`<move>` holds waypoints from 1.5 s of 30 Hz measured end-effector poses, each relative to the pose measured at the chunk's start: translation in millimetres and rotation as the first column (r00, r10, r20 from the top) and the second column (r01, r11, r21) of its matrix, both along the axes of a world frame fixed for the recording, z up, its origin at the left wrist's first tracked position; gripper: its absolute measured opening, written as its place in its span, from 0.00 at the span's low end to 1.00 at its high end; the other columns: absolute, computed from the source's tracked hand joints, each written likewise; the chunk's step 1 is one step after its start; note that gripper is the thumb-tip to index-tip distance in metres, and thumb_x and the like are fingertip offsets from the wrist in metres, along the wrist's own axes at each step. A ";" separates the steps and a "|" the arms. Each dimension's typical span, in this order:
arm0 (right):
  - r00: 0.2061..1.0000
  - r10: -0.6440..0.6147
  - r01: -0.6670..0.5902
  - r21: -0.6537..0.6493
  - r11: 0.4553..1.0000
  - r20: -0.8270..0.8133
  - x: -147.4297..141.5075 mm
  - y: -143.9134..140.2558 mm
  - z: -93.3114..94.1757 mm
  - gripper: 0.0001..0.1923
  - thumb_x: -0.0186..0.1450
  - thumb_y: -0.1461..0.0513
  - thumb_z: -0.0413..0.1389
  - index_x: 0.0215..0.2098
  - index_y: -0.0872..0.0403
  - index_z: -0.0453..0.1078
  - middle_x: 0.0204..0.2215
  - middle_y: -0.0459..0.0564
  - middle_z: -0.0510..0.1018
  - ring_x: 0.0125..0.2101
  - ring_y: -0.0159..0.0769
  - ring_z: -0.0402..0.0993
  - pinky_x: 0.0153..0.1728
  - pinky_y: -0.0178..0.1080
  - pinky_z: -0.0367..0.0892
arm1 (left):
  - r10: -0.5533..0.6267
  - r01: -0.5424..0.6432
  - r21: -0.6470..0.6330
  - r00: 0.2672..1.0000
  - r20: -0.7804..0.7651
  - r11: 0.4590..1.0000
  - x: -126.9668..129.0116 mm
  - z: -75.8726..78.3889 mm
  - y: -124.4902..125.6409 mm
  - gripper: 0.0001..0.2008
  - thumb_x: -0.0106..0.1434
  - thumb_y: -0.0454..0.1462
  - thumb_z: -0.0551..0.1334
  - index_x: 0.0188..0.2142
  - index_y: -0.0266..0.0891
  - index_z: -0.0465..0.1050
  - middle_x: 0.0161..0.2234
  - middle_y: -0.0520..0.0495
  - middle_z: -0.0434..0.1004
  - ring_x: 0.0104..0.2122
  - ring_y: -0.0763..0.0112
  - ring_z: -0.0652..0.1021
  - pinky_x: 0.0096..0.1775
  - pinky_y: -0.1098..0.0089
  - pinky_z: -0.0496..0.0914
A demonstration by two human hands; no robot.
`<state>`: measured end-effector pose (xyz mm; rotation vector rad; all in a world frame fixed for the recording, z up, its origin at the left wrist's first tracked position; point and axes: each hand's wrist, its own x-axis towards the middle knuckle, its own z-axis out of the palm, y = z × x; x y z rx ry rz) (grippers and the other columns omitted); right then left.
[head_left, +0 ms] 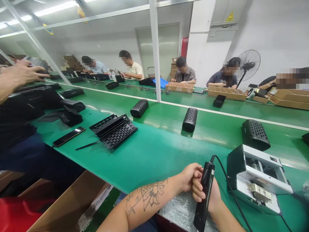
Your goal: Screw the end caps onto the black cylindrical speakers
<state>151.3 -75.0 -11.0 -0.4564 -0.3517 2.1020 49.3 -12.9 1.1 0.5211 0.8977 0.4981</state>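
Note:
In my right hand [214, 196] is a black electric screwdriver [204, 196], upright and slightly tilted, with a cable [228, 177] running from its top. The fingers of that hand wrap round its body. My left hand [189, 176] is beside it, fingers curled in against the right hand's fingers; whatever it may hold is hidden. Below both hands lies a sheet of clear bubble wrap [178, 211] on the green table edge. To the right stands a grey-and-black screw feeder machine [259, 180].
Black perforated housings [189, 120] sit on the green conveyor belt [161, 114]. A perforated black panel [118, 132], a thin black tool [87, 145] and a phone [69, 136] lie at the left. A co-worker's hand [24, 73] lifts a housing there. Several people work across the belt.

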 end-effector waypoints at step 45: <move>0.964 -0.213 0.231 -0.105 0.967 0.160 -4.4 9.0 -1.0 0.34 0.63 0.34 0.62 0.20 0.54 0.71 0.13 0.45 0.65 0.16 0.33 0.63 0.22 0.39 0.74 | 0.132 -0.039 0.563 0.983 -0.125 0.825 -12.0 3.2 -16.1 0.34 0.63 0.70 0.60 0.46 0.43 0.66 0.21 0.58 0.71 0.13 0.72 0.72 0.12 0.76 0.63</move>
